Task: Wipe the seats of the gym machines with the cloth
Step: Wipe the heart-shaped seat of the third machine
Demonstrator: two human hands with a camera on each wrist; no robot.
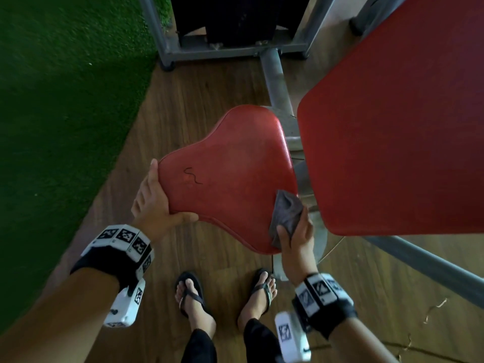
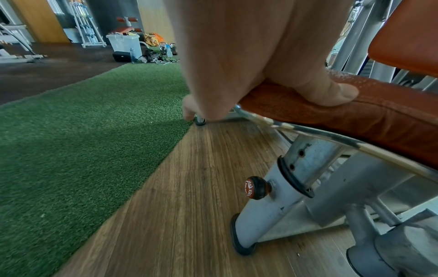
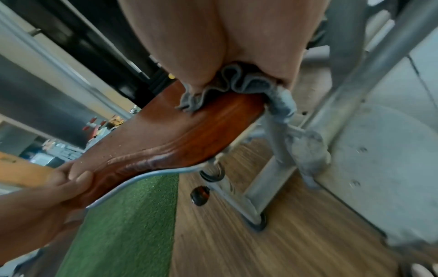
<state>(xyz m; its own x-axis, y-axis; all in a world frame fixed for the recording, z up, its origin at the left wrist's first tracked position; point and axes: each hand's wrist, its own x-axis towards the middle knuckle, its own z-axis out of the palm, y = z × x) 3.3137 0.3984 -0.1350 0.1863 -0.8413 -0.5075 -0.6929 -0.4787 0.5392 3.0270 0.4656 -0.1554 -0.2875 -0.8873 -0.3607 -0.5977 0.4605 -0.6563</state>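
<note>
A red padded seat (image 1: pixel 230 174) of a gym machine fills the middle of the head view, with a thin dark squiggle on its left part. My left hand (image 1: pixel 154 197) grips the seat's left near corner, thumb along the front edge and fingers wrapped under, as the left wrist view shows on the seat (image 2: pixel 355 116). My right hand (image 1: pixel 296 237) holds a bunched grey cloth (image 1: pixel 285 213) against the seat's right near edge. In the right wrist view the cloth (image 3: pixel 246 84) folds over the seat's rim (image 3: pixel 189 131) under my palm.
A large red backrest pad (image 1: pixel 392 127) overhangs on the right. The grey steel frame (image 1: pixel 277 82) runs back to a weight stack. A red-capped adjustment knob (image 2: pixel 254 187) sticks out of the seat post. Green turf (image 1: pixel 65 100) lies left, wood floor below. My sandalled feet (image 1: pixel 193 297) stand near.
</note>
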